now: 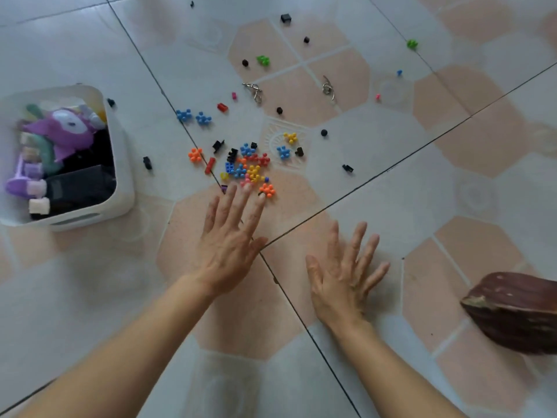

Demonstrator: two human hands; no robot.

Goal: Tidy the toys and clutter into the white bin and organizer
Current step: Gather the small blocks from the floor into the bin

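tiled floor (pixel 391 206), bearing a white bin (pixel 120 164) well left of the toy pile (pixel 245 168), the bin holding a purple plush (pixel 64 131) and dark boxes. left hand (pixel 230 236) spread flat, fingertips touching the pile's near edge; right hand (pixel 343 276) spread, holding nothing, right of and nearer than the pile. loose black pieces, green connectors (pixel 263 60) and metal rings (pixel 327 87) scattered beyond the pile.
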